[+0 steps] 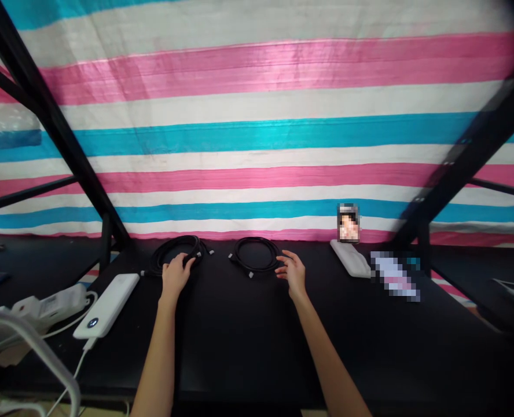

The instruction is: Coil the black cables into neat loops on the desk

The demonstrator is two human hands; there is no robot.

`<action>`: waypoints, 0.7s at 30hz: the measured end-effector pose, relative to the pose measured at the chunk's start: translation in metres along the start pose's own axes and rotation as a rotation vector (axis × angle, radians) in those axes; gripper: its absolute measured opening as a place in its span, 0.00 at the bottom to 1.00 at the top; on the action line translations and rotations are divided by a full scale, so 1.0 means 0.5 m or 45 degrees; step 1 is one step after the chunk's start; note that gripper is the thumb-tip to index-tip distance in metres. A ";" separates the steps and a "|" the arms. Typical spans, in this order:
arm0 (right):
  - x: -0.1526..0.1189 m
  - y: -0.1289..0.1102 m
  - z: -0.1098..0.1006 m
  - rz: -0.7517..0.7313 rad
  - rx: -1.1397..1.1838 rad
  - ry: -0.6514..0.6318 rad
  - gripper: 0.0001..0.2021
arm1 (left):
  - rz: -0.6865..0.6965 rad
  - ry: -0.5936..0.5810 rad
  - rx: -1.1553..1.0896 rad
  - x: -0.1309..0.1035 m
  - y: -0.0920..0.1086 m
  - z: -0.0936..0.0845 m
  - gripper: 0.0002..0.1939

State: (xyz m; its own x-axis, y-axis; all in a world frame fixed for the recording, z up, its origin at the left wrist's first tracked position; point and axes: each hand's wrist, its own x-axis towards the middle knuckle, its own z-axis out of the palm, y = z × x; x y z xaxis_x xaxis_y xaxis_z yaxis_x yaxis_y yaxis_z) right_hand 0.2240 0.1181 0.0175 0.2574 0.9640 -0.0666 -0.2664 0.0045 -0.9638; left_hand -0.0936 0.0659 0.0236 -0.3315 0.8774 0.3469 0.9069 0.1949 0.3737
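Note:
Two coiled black cables lie on the black tabletop (239, 341). My left hand (177, 277) is over the near side of the left cable (157, 249), its thumb apart from the bent fingers. Its fingertips are partly hidden, so I cannot tell how firmly they touch the coil. The right cable (236, 255) forms a smaller ring, with its pale plug ends sticking out to the left and front. Beside that ring's right edge, my right hand (294, 273) is open, fingers spread and holding nothing; the fingertips come close to the cable.
On the left lie a white power bank (112, 304) with a lit display and a plugged-in white cord, and a white power strip (61, 302). A white, flat object (351, 259) lies at the right, near blurred items. Black metal posts (66, 145) and a striped sheet (257, 133) bound the back.

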 end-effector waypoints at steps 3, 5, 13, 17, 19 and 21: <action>-0.001 0.001 0.001 0.000 -0.018 -0.010 0.17 | -0.144 0.202 -0.128 0.003 -0.004 -0.005 0.19; -0.001 0.003 0.002 -0.012 -0.032 -0.023 0.16 | -0.182 0.406 -0.272 0.005 -0.009 -0.008 0.19; -0.014 0.000 0.017 0.043 -0.118 -0.257 0.13 | -0.200 1.183 -0.610 -0.030 0.060 -0.038 0.16; -0.027 -0.014 0.020 0.236 -0.098 -0.656 0.19 | 0.252 1.140 -0.497 -0.099 0.102 -0.044 0.10; -0.032 -0.022 0.022 0.332 -0.078 -0.846 0.25 | 0.565 1.130 -0.315 -0.145 0.118 -0.049 0.10; -0.035 -0.031 0.024 0.402 -0.057 -0.979 0.31 | 0.855 1.071 -0.158 -0.193 0.134 -0.058 0.13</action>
State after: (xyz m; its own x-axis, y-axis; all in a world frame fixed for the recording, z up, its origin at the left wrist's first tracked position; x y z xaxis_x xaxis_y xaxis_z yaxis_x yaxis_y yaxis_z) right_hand 0.2125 0.1042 0.0368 -0.5342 0.8308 -0.1564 -0.1780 -0.2914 -0.9399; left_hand -0.0083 -0.0183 0.0399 0.1076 0.1971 0.9745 0.9528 -0.3003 -0.0445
